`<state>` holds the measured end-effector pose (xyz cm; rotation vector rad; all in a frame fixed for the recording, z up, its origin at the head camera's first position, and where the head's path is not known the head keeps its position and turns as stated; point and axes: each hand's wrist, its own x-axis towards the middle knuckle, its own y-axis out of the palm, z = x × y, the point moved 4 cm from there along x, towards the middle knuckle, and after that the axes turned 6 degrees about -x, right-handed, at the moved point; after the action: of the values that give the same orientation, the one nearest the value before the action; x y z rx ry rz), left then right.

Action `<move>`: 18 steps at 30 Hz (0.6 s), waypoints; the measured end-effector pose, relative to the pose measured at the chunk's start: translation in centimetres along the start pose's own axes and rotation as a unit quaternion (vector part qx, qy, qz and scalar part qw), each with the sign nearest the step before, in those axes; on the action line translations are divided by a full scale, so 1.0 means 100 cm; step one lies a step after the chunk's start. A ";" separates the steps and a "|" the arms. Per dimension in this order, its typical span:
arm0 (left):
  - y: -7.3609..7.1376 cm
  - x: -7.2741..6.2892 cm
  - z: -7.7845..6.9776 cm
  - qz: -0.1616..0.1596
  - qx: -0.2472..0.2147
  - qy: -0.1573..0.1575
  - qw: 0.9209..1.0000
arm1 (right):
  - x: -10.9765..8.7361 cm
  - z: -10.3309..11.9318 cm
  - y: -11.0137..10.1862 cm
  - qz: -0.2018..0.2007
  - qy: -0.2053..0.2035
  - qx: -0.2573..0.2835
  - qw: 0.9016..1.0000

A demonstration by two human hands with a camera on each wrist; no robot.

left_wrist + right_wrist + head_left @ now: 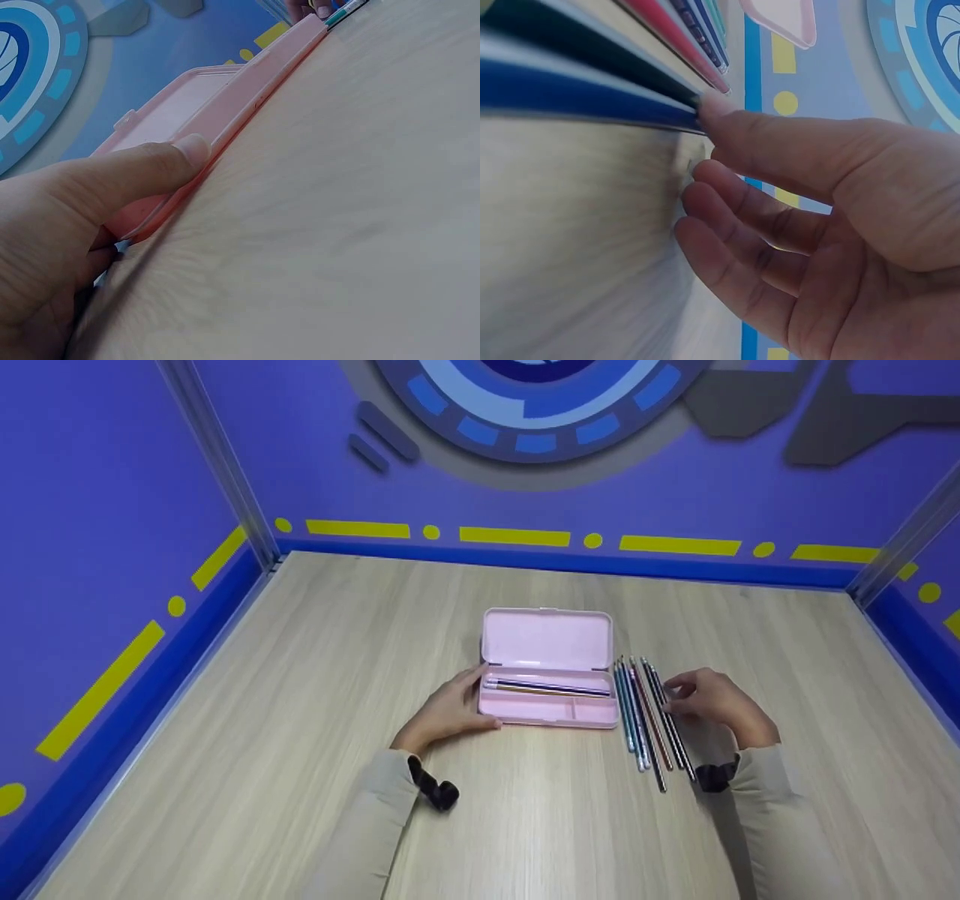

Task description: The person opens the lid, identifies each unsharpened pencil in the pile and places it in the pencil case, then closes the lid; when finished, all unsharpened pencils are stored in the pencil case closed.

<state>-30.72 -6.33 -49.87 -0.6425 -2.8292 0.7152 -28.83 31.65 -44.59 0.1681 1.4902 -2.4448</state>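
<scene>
A pink pencil case (547, 639) lies with its lid folded back. Striped pencils (547, 688) rest lengthwise in its rear compartment; the front compartments hold nothing visible. My left hand (448, 709) grips the case's left end, its thumb (150, 169) pressed along the front wall. To the right of the case, several pencils (651, 720) in dark, teal and reddish colours lie side by side. At their right edge is my right hand (712, 705). In the right wrist view its thumb (780, 146) touches the outermost pencils, while the other fingers bend loosely below, holding nothing.
The pale wood-grain table (315, 660) extends around the case on all sides. Blue panels with yellow marks (514, 536) wall in its back and sides. A black strap (435, 787) hangs at the left wrist, and another (716, 777) at the right.
</scene>
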 end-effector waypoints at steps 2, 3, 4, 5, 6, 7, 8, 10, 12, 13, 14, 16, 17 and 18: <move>0.000 0.000 0.000 0.001 -0.001 0.003 1.000 | 0.000 0.000 0.000 -0.001 -0.002 0.002 1.000; 0.000 0.001 0.000 0.001 -0.001 0.005 1.000 | 0.000 0.000 0.000 -0.002 -0.004 0.004 1.000; 0.000 0.001 0.000 0.001 0.000 0.006 1.000 | 0.001 0.000 0.000 -0.005 -0.007 0.005 1.000; 0.000 0.001 0.001 0.001 0.001 0.007 1.000 | 0.001 0.000 0.000 -0.007 -0.008 0.008 1.000; 0.000 0.001 0.001 0.001 0.003 0.009 1.000 | 0.001 0.000 0.000 -0.008 -0.006 0.011 1.000; 0.000 0.002 0.001 0.001 0.005 0.011 1.000 | 0.001 0.000 0.000 -0.009 -0.003 0.013 1.000; 0.000 0.002 0.002 0.000 0.006 0.013 1.000 | 0.002 0.000 0.001 -0.011 -0.001 0.016 1.000; 0.000 0.003 0.003 -0.001 0.011 0.014 1.000 | 0.003 0.000 0.001 -0.014 0.008 0.015 1.000; 0.000 0.003 0.003 -0.001 0.009 0.014 1.000 | 0.003 0.000 0.002 -0.015 0.014 0.017 1.000; 0.000 0.003 0.003 -0.001 0.008 0.013 1.000 | 0.003 0.000 0.003 -0.016 0.018 0.018 1.000; 0.000 0.002 0.002 0.000 0.006 0.012 1.000 | 0.003 0.000 0.003 -0.016 0.018 0.020 1.000; 0.000 0.002 0.002 0.000 0.004 0.009 1.000 | 0.003 -0.001 0.004 -0.013 0.018 0.032 0.999; 0.000 0.001 0.002 0.000 0.001 0.008 1.000 | 0.003 -0.002 0.004 -0.013 0.017 0.036 0.999; 0.000 0.001 0.002 0.001 -0.001 0.006 1.000 | 0.003 -0.002 0.005 -0.012 0.018 0.041 0.999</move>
<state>-30.87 -6.36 -50.01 -0.6468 -2.8195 0.7058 -29.01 31.58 -45.16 0.2144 1.4159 -2.5356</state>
